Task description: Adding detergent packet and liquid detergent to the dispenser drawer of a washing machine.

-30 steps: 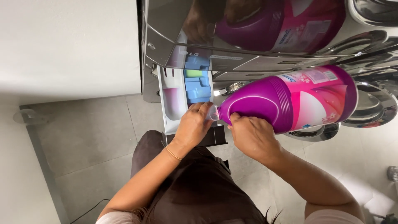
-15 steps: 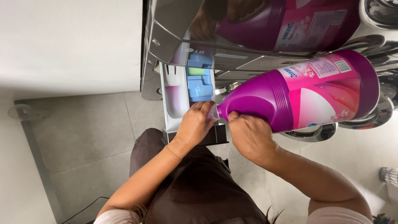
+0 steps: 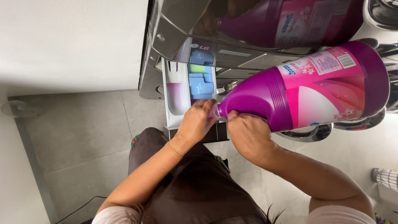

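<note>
A big magenta and pink detergent bottle (image 3: 306, 87) lies tilted, its mouth pointing left and down over the open dispenser drawer (image 3: 171, 112) of a washing machine. My right hand (image 3: 248, 135) grips the bottle at its neck from below. My left hand (image 3: 197, 122) is curled around a small pale cap (image 3: 213, 111) held against the bottle's mouth; most of the cap is hidden by my fingers. The white drawer has a pinkish compartment on the left, with blue and green inserts (image 3: 200, 81) on the right.
The shiny steel front of the washing machine (image 3: 174, 33) reflects the bottle. A chrome door ring (image 3: 306, 135) shows under the bottle. A white wall (image 3: 70, 41) is at the left, with grey floor tiles (image 3: 83, 132) below. My dark-clothed lap (image 3: 195, 182) is beneath my arms.
The bottle's base has swung upward and to the right, so the bottle tilts more steeply toward its mouth. Both hands stay in place at the neck and mouth.
</note>
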